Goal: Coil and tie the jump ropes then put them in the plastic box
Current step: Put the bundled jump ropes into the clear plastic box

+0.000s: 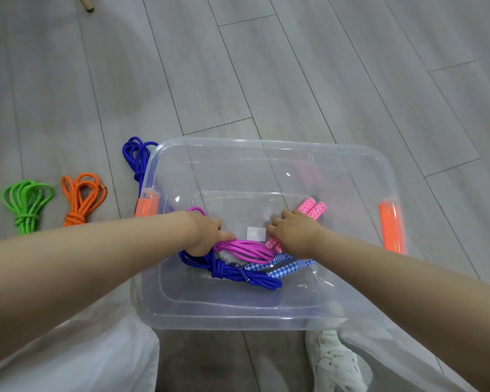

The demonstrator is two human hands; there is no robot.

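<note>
Head view, looking down: a clear plastic box (266, 318) with orange latch handles (392, 227) on its two short sides stands on a grey plank floor (266, 80), between the person's knees. Both bare forearms reach into the box from the near side.

The left hand (203, 234) has its fingers curled round the magenta jump rope (244, 248), gripping the coiled cord at its left end. The right hand (293, 232) closes its grip on the same rope's pink patterned handles (311, 207), whose far ends stick out beyond the knuckles and whose near ends show under the wrist. The magenta rope sits low inside the box, close to its bottom; whether it touches the bottom cannot be told.

Just nearer the person, a coiled and tied blue jump rope (232, 271) lies on the box bottom with its blue-and-white checked handles (283, 267) pointing right, touching the magenta coils. A small white label (256, 233) shows on the box bottom between the two hands.

Outside the box, another blue coiled rope (136, 157) lies against the far left corner. Farther left on the floor, an orange tied rope (81, 198) and a green tied rope (26, 202) lie side by side, apart from each other.

At the lower edge are light trousers (82, 357) and a white sneaker (334, 360). A wooden leg tip (87, 4) shows at the upper left.
</note>
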